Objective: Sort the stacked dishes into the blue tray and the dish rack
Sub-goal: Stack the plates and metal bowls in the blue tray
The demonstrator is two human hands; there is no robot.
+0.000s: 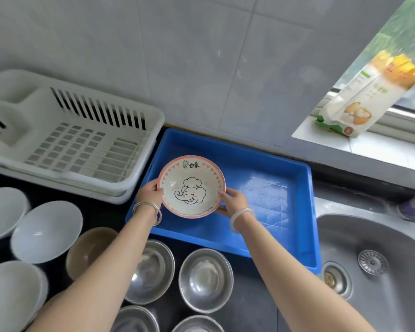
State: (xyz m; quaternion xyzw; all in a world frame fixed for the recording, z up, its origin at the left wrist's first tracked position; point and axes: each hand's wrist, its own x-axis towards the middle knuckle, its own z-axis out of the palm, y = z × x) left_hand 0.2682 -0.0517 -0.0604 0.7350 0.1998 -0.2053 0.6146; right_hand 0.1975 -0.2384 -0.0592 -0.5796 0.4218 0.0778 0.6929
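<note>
One round bowl (191, 186), perhaps ceramic, gripped by left hand (150, 192), right hand (233, 200).

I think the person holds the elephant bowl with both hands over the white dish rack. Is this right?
Not quite. The head view shows the elephant bowl gripped by the left hand and the right hand over the blue tray, not over the white dish rack, which stands to the tray's left.
</note>
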